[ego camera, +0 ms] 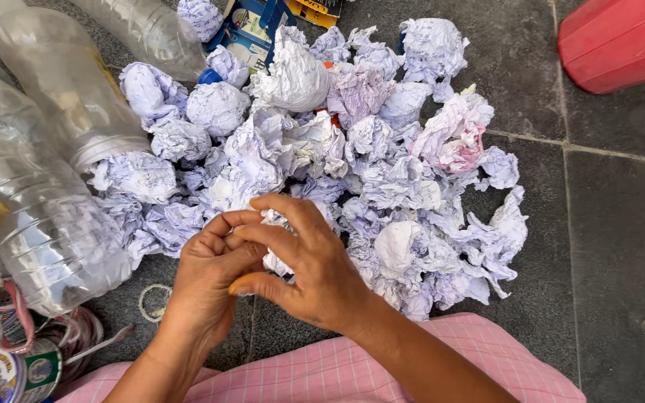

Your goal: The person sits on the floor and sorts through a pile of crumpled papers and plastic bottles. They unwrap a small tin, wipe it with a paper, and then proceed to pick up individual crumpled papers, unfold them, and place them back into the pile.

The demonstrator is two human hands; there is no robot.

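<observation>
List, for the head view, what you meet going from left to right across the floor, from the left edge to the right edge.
Clear plastic bottles → pile of crumpled paper balls, with both hands working one crumpled piece at its near edge → bare grey stone floor → red plastic container at the top right corner.

Crumpled paper ball [276, 240]: white with faint blue writing, tightly creased, sitting pinched between the fingers of both hands just above the near edge of the heap. Most of it is lying hidden behind the fingers; a ragged edge is showing at top and a wrinkled lobe is hanging below.
</observation>
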